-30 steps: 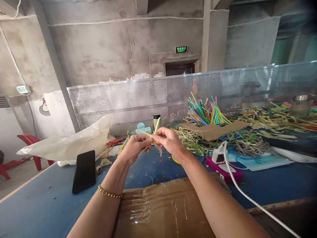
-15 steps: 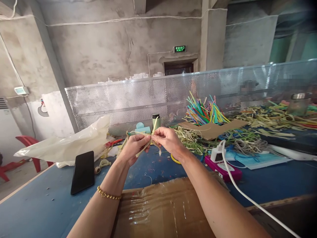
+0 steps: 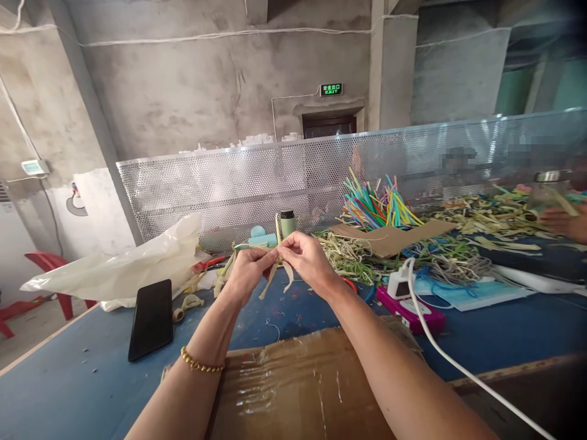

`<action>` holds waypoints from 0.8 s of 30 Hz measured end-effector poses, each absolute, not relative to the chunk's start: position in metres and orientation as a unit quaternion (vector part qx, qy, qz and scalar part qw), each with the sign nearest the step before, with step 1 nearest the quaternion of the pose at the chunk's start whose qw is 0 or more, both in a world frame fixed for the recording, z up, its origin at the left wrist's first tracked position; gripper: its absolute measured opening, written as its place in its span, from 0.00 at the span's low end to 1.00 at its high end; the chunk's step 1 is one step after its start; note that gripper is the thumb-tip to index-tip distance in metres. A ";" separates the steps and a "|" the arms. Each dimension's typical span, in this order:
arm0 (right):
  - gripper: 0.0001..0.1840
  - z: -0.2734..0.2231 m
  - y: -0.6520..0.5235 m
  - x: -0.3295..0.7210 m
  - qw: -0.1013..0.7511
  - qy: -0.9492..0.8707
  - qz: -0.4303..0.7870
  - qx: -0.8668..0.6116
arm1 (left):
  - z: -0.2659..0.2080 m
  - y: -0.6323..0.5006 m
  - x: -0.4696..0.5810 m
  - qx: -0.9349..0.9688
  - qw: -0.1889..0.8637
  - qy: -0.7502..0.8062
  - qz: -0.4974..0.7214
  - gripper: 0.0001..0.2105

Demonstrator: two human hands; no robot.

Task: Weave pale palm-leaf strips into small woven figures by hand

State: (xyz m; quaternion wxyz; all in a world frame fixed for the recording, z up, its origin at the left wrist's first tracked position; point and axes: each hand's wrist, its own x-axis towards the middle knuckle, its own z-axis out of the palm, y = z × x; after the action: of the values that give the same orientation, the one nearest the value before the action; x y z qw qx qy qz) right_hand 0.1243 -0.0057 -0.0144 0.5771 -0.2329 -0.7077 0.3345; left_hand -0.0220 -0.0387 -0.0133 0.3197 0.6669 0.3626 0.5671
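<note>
My left hand [image 3: 249, 269] and my right hand [image 3: 306, 256] meet above the blue table, thumbs and fingertips pinched together. Between them they grip pale yellow-green flat strips [image 3: 277, 232] that look like dried leaf or straw. One strip end points straight up; two others hang below the fingers, one of them curled. The crossing of the strips is covered by my fingertips. Just behind my hands stands a green bottle with a black lid [image 3: 287, 223]. A beaded gold-coloured bracelet [image 3: 200, 362] circles my left wrist.
Under my forearms lies a cardboard sheet [image 3: 293, 385]. A phone [image 3: 150, 319] and a plastic bag [image 3: 137, 263] are at left. To the right are a strip pile [image 3: 343, 256], colourful stems [image 3: 376, 201], a magenta box [image 3: 413, 311] and a white cable [image 3: 440, 348]. Another person's hand [image 3: 566, 221] reaches in at far right.
The upright strip end has swung from leaning right to nearly vertical, and the lower ends now hang more freely. Another person's hand has appeared at the far right.
</note>
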 end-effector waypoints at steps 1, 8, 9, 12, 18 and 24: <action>0.09 -0.014 -0.005 0.124 0.585 -0.704 0.328 -0.234 | -0.014 -0.038 -0.022 0.664 0.329 0.358 0.569 0.21; 0.08 -0.012 -0.008 0.120 0.636 -0.667 0.306 -0.240 | -0.017 -0.035 -0.020 0.639 0.351 0.350 0.588 0.18; 0.08 -0.012 -0.008 0.119 0.639 -0.664 0.307 -0.240 | -0.017 -0.035 -0.019 0.640 0.346 0.353 0.589 0.18; 0.08 -0.013 -0.009 0.118 0.640 -0.664 0.304 -0.240 | -0.016 -0.037 -0.017 0.624 0.330 0.373 0.602 0.16; 0.07 -0.013 -0.007 0.118 0.642 -0.671 0.284 -0.238 | -0.011 -0.042 -0.011 0.586 0.374 0.340 0.633 0.11; 0.07 -0.013 -0.007 0.119 0.643 -0.679 0.257 -0.243 | -0.009 -0.047 -0.011 0.576 0.435 0.295 0.626 0.11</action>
State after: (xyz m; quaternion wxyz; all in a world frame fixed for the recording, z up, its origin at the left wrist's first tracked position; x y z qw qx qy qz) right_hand 0.1195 -0.0068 -0.0133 0.6435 -0.2432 -0.6788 0.2569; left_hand -0.0111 -0.0473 -0.0087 0.4347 0.5758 0.2951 0.6264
